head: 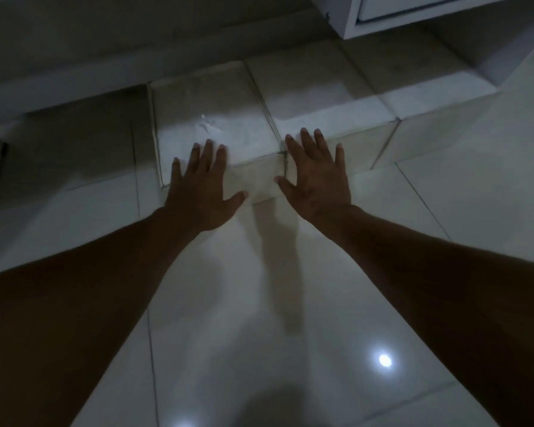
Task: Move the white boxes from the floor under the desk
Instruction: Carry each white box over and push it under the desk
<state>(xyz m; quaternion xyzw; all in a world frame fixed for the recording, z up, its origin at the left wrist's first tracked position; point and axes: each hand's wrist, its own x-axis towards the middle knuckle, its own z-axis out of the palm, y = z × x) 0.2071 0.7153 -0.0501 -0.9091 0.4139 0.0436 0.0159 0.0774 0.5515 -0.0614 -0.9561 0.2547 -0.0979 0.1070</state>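
Both hands are spread flat with the fingers splayed, each grip released and grasping nothing. The left hand (199, 186) lies over the near edge of the middle white box (210, 118), fingertips on its top. The right hand (316, 177) covers the seam where that box meets the right white box (330, 97); whether it presses down cannot be told. The boxes sit side by side on the glossy pale tiled floor (228, 303), in dim light, with a white worktop (383, 16) at the far right above them.
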